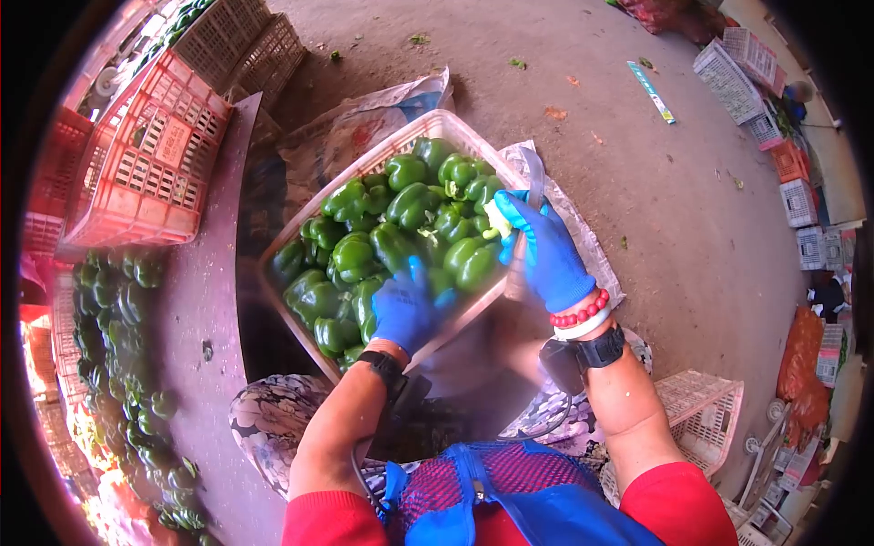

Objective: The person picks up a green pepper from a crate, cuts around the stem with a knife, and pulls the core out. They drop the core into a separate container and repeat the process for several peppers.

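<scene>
Evidently, the work sits in a plastic crate (470,138) full of green bell peppers (411,206), set between the seated person's knees; that position, I judge, puts the whole load within reach of both arms. Right hand (549,259), blue-gloved, is raised at the crate's near-right side. Its fingers are curled round a knife (535,175), blade pointing up and away from the body; handle hidden by the glove. Same fingers pinch a pale green scrap (497,221), so one hand appears to serve both tool and trimming. Left hand (405,308), also gloved, lies low among the peppers, presumably leaving the blade side clear. Motion blur: cannot tell whether its fingers grip a pepper or merely touch. Sheeting (585,235) shows beside and apparently beneath the crate, probably as ground cover.
</scene>
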